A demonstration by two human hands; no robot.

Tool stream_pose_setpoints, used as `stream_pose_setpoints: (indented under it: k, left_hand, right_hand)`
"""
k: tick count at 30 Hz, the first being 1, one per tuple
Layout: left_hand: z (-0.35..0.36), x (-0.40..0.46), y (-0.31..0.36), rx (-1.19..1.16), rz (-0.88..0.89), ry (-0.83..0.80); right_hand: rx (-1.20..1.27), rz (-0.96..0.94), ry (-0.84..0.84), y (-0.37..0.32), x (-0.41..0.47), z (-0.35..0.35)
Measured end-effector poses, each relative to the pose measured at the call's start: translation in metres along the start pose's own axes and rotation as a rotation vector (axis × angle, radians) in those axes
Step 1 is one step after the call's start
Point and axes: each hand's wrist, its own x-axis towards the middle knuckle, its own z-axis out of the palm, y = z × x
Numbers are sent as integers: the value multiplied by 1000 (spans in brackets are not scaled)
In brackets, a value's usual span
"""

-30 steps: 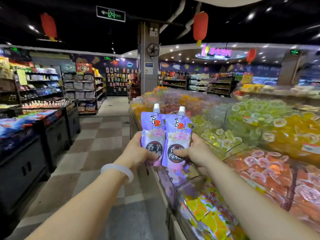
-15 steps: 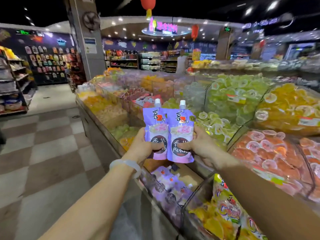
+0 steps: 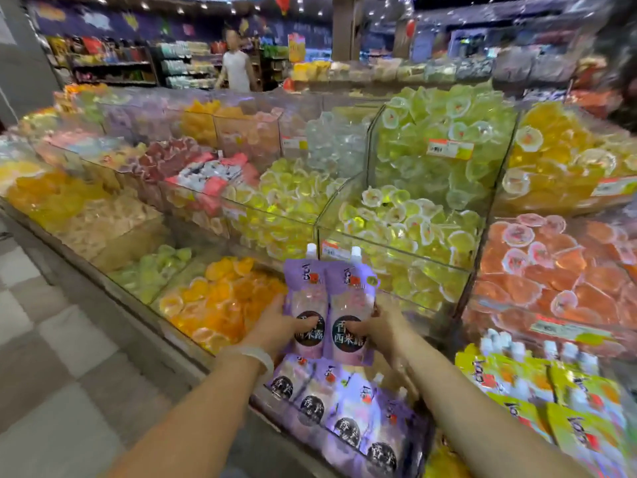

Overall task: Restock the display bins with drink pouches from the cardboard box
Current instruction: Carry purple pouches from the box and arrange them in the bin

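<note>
Shop aisle, clear display bins [image 3: 389,236] full of jelly cups. My left hand [image 3: 275,326] grips one purple pouch [image 3: 306,305], my right hand [image 3: 375,327] grips the other pouch [image 3: 351,305], side by side above the purple-pouch bin [image 3: 348,419].

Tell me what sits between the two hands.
Head view: two purple drink pouches, side by side, upright, the left hand gripping one and the right hand the other.

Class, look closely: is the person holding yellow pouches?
No: the left hand and right hand each hold a purple pouch.
</note>
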Motion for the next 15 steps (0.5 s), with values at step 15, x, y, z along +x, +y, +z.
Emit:
stream_pose_setpoints:
  k: [15]
  left_hand:
    - [-8, 142, -97, 291, -266, -259]
  right_hand:
    - [144, 238, 453, 87, 48, 40]
